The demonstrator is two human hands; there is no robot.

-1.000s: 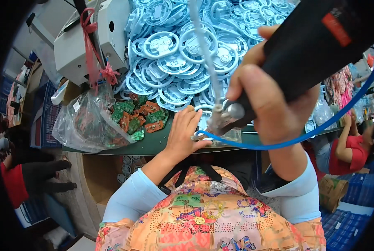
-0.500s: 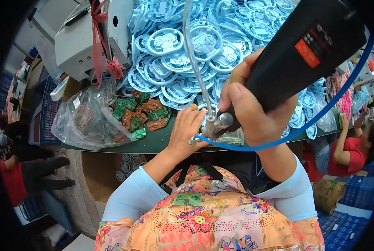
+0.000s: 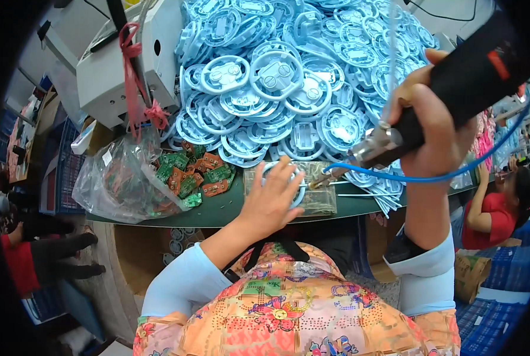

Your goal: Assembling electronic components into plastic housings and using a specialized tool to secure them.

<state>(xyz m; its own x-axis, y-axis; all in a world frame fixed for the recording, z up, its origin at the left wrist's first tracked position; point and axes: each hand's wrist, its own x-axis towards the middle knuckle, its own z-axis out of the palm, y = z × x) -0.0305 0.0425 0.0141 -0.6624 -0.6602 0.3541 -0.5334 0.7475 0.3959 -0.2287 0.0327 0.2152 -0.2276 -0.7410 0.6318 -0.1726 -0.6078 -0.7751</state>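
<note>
My left hand point(image 3: 271, 199) lies palm down with fingers spread over a light-blue ring part point(image 3: 303, 191) on the yellowish block point(image 3: 322, 205). My right hand point(image 3: 437, 133) is wrapped round the black tool point(image 3: 470, 86), whose tip stands just beside that ring, between two and three o'clock from my left hand. I judge this one piece to be midway: it is in place under my fingers, with the tip off its rim. At twelve to one o'clock a big heap of blue parts point(image 3: 277, 77) lies loose (I can't tell whether those are finished or waiting). The circuit boards point(image 3: 179, 178), between nine and ten o'clock, also lie loose.

My own fingers hide most of the ring's middle, so any fastening there is out of my sight. Whether the tip touches the block I can't make out. The clear tube point(image 3: 392, 59) is blurred, and the tool's far end, at two o'clock, runs into the dark rim.
</note>
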